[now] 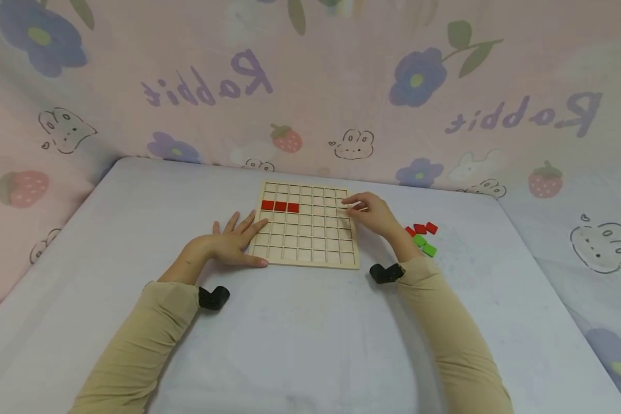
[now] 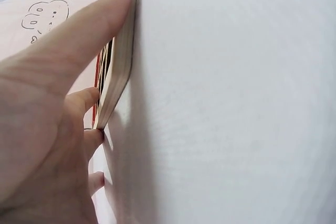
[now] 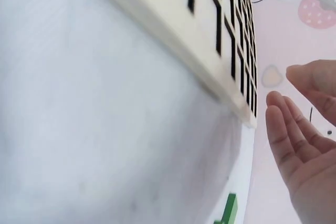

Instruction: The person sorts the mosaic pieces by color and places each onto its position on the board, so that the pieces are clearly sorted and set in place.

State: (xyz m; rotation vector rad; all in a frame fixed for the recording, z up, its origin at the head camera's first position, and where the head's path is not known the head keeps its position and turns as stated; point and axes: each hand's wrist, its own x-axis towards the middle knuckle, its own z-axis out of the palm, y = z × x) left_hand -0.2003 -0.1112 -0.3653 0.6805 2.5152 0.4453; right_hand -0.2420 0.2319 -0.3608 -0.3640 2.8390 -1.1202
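Where the printed backdrop (image 1: 310,86) meets your white table (image 1: 300,345), its folds stand along the far edge, with rabbits, strawberries and purple flowers above. Your beige sleeves (image 1: 452,328) come in from the near side. Between your hands lies the wooden grid board (image 1: 305,242), flat on the table, its squares marked off by dark grooves.

Your left hand (image 1: 231,246) is spread at the board's left edge: the thumb touches the near-left corner, the index fingertip rests on the left rim, and the other fingers fan out toward the table. Your right hand (image 1: 370,214) hovers over the board's right edge, toward its far end, thumb and fingertips held apart with a gap between them, so the board lies below that grip. A black wrist piece (image 1: 214,298) juts inward from your left cuff, and another from your right.

Three red tiles (image 1: 280,206) sit side by side in the third row from the far side, starting at the left edge, well across from your right fingertips. Beside your right forearm, off the board, lie loose red tiles (image 1: 420,229) and, just nearer you, two green tiles (image 1: 429,250).
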